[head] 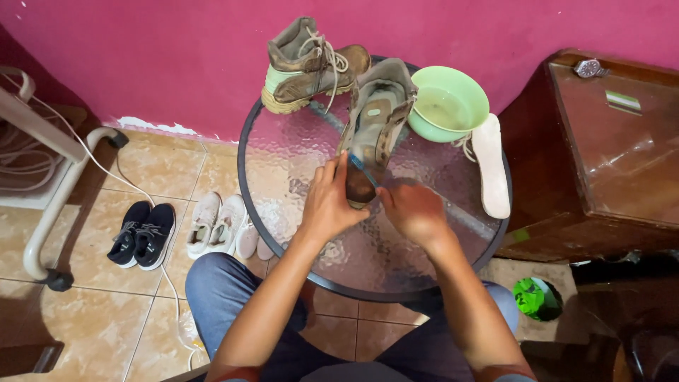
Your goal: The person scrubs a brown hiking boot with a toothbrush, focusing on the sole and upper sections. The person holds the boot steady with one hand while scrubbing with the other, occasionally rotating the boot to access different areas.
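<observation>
Denim-covered knees (pixel 219 297) sit lowest in view, and from them two bare forearms run up to the hands over a round glass table (pixel 283 177) with a dark rim and a pebbled, bumpy surface.

Left hand (pixel 327 205) is wrapped around the heel end of a muddy boot (pixel 375 120), which lies sole-up on the glass and stretches away from both hands. Right hand (pixel 414 211) is closed on a small blue-handled brush (pixel 362 170), apparently a toothbrush, whose head rests on the sole just beyond the left thumb. To scrub well, I would judge that the left hand should pin the boot hard so it cannot skid on the slick glass, while short strokes follow the tread grooves and the bristles are wetted often.

Sole rubber looks worn, grey-brown and caked; the upper is rough tan suede. Just beyond the boot's toe, to the right, stands a smooth pale-green plastic bowl (pixel 449 105) holding water. A flat white insole (pixel 491 166), long and rounded, lies right of the right hand. The second boot (pixel 311 67) stands upright beyond the left hand, laces loose.

Down on the glossy beige floor tiles, left of the left arm, are white sneakers (pixel 216 225) and black sneakers (pixel 141 235). A dark polished wooden cabinet (pixel 608 163) stands to the right.
</observation>
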